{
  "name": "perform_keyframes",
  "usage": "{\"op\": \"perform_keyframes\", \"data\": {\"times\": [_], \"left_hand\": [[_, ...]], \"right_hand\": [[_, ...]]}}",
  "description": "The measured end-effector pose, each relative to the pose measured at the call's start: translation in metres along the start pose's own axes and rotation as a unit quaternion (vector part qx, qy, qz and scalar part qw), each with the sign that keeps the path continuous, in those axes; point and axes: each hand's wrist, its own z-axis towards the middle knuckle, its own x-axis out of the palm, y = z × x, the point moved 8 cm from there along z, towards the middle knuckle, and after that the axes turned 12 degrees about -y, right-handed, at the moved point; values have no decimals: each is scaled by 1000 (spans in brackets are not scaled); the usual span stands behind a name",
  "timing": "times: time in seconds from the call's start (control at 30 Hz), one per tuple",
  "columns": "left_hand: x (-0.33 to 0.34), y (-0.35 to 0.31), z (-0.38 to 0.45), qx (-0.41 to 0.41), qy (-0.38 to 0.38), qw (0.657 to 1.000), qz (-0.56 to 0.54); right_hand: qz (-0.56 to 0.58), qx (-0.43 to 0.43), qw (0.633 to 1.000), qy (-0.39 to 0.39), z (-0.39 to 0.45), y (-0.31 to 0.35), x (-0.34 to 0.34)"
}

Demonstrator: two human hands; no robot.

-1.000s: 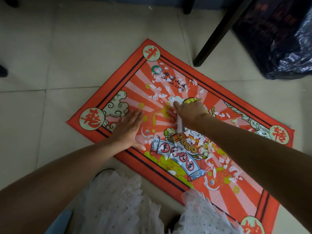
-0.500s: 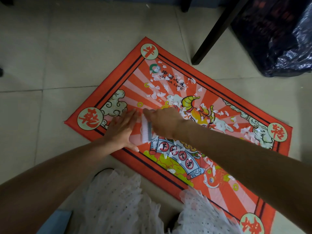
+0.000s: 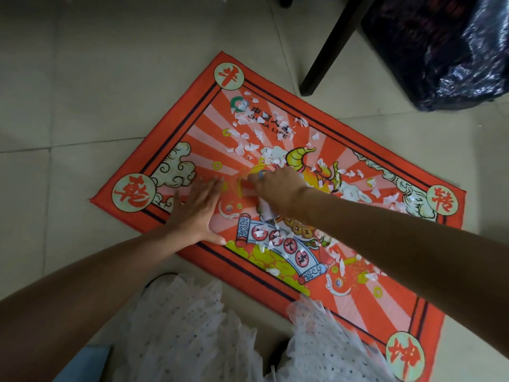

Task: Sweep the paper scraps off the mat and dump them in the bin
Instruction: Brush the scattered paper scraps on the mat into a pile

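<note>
Item: scrap-gathering on a printed floor mat, head view.

Left hand (image 3: 197, 213): open, palm flat on the mat (image 3: 192, 125) toward its 9 o'clock end, fingers spread, gripping nothing. It serves as a stop and as an anchor for the cloth.

Right hand (image 3: 276, 190): near the mat's centre, fingers curled over something pale beneath the palm, apparently a card or a wad of scraps; what it is, and whether it is truly gripped, cannot be told.

Paper scraps (image 3: 256, 139): small torn white flakes, thin and irregular. The thickest scatter runs from 12 o'clock of the right hand out toward 3 o'clock, with more over the scroll motif at 5 o'clock. None reach the bin yet.

Bin (image 3: 446, 51): black crinkled glossy plastic liner at the frame's 1 o'clock, well apart from the mat, beside a dark furniture leg (image 3: 327, 53).

Handling note (judgement): draw the scraps in low, short strokes toward the flat left palm. The flakes are light and will flutter or cling to the napped fabric, so keep the left hand pressing down to stop the mat sliding on the smooth tile (image 3: 82, 78).
</note>
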Motion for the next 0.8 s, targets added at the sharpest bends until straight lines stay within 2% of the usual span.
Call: {"op": "perform_keyframes", "data": {"times": [0.13,0.27,0.4,0.53,0.8], "left_hand": [[3,-14,7,16,-2,1000,-4],[1,-24,10,35,-13,999,-12],[-3,-24,13,40,-21,999,-6],[-3,-9,12,30,-28,999,2],[-1,2,6,6,-21,1000,3]], "right_hand": [[-58,15,998,23,-13,-36,15],[2,39,999,1,-16,-46,21],[71,34,995,-56,-7,-33,10],[126,38,989,-72,5,-7,-6],[101,39,991,-73,26,41,-12]]}}
